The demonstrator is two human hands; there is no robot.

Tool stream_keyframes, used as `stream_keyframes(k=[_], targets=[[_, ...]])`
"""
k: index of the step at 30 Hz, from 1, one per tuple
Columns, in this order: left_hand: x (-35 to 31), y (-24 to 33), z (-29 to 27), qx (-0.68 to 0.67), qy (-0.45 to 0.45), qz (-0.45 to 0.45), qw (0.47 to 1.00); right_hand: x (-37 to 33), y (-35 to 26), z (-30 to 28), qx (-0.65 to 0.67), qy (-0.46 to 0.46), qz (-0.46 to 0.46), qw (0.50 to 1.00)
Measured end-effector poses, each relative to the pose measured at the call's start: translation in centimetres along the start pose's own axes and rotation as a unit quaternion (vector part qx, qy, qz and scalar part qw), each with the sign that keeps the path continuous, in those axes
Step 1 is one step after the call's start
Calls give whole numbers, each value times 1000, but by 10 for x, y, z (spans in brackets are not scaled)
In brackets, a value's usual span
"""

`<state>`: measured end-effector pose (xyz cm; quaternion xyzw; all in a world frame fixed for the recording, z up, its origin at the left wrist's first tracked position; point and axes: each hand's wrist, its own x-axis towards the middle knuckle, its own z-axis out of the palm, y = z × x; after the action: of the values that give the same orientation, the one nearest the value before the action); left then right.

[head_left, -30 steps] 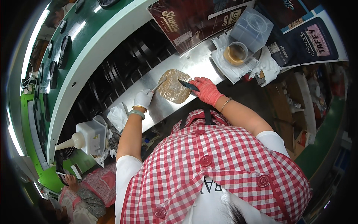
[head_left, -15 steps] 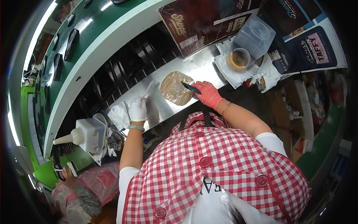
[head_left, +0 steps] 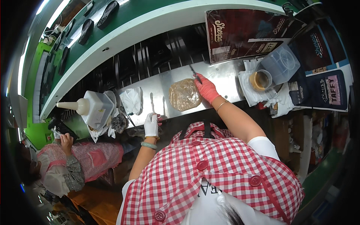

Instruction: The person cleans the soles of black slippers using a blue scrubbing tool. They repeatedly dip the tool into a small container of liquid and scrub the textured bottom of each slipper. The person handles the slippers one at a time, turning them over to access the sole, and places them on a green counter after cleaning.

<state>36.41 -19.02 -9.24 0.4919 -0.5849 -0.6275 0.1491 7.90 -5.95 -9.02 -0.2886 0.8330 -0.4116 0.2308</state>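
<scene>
Near the bench's front edge is my left hand (head_left: 151, 126), in a white glove, closed on a thin stick-like tool (head_left: 152, 102) that points away from me. My right hand (head_left: 207, 89), in a pink glove, is closed around a thin black piece (head_left: 197, 78) whose narrow end points to the far side; its exact kind is unclear. Between the hands, closer to the right one, a round brown pad (head_left: 183, 95) under shiny, wrinkled clear film lies on the metal bench (head_left: 227, 79).
Left on the bench are a crumpled white cloth (head_left: 131, 101) and a white bottle (head_left: 98, 109) with a long nozzle. A cup of tan liquid (head_left: 260, 80) and a clear tub (head_left: 281, 64) stand right. Beyond runs a green belt (head_left: 129, 15) with black soles. Another person (head_left: 80, 159) works at left.
My view has shifted, so the bench sits differently in it. My right hand has moved the black piece off the pad toward the bench's far side. My left hand has drawn nearer to me.
</scene>
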Motion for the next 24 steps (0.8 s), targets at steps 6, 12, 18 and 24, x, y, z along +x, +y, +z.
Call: stream_keyframes(k=[6, 12, 18, 24], targets=[[-1, -16, 38, -185, -9, -76, 980, -35, 57, 17, 320, 23, 245, 915], [8, 3, 48, -127, -7, -38, 991, -30, 4, 18, 411, -42, 160, 897], [32, 8, 14, 286, 148, 230, 918, -51, 51, 9, 360, 12, 106, 927], [63, 11, 22, 424, 163, 226, 862, -97, 42, -9, 411, -41, 157, 897]])
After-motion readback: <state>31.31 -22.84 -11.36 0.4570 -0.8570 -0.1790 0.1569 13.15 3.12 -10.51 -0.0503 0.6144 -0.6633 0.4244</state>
